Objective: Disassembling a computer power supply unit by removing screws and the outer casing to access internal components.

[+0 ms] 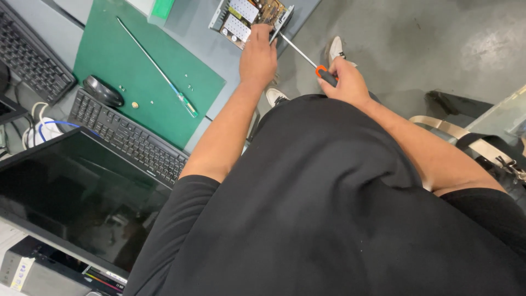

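My black shirt (329, 219) fills the foreground, nearest the lens, with both bare forearms reaching out from it toward the far edge of the grey tabletop (216, 52). My left hand (257, 57) rests its grip on the near side of an opened electronic unit (249, 16), a metal-framed circuit board with pale heat sinks, which sits at the tabletop's edge at the top of the view; the fingers press down on the frame, though how far they curl around it I cannot tell. My right hand (345, 82) is closed in a full grip around the black-and-orange handle of a screwdriver (307, 55), its slim steel shaft angled up and left so that the tip meets the right edge of the unit, just beside my left fingertips. Below the tool, over the grey floor (427, 38), a white shoe (335, 49) shows, and another shows between my arms. To the left, a green mat (109, 44) covers part of the tabletop and carries a second, long screwdriver (156, 68) with a green-and-clear handle, lying diagonally, with a few small screws scattered near it. A black mouse (102, 90) sits at the mat's lower corner, touching a black keyboard (129, 137). Nearer me stands a dark monitor (71, 197), its screen blank.
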